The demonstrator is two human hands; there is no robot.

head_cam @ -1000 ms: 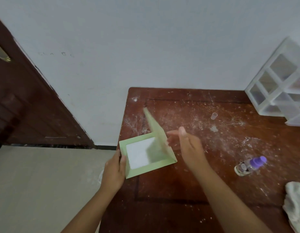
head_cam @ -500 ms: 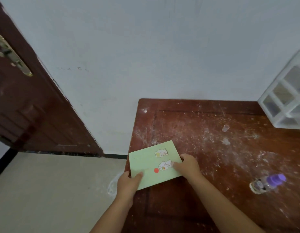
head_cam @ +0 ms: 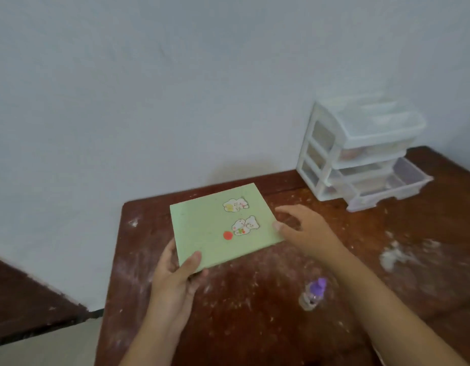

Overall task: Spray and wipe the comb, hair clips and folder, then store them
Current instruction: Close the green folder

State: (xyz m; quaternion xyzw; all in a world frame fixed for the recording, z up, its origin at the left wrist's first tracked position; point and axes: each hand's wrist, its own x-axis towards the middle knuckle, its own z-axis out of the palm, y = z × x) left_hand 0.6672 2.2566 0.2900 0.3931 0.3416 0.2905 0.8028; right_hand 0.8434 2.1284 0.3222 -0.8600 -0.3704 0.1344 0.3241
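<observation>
- Head view: the green folder [head_cam: 218, 225] sits closed in the middle of the frame, held just above the brown table [head_cam: 255, 326], its sticker side up with two cartoon stickers and a red dot.
- The left hand [head_cam: 175, 273] grips the folder's lower left corner, thumb on top, fingers [head_cam: 199, 276] curled underneath.
- The right hand [head_cam: 305, 231] is at the folder's right edge, thumb touching that edge, the other fingers spread and loosely bent above the table; whether they actually clasp the folder, I cannot tell.
- A small spray bottle [head_cam: 314, 293] with a purple cap lies on the table at lower centre-right, blurred, well apart from the folder.
- A white plastic drawer unit [head_cam: 357, 151] stands on the table at the upper right against the wall, its bottom drawer [head_cam: 394, 188] pulled out.
- The table is streaked with whitish smears, with a thicker white patch [head_cam: 392, 254] at the right.
</observation>
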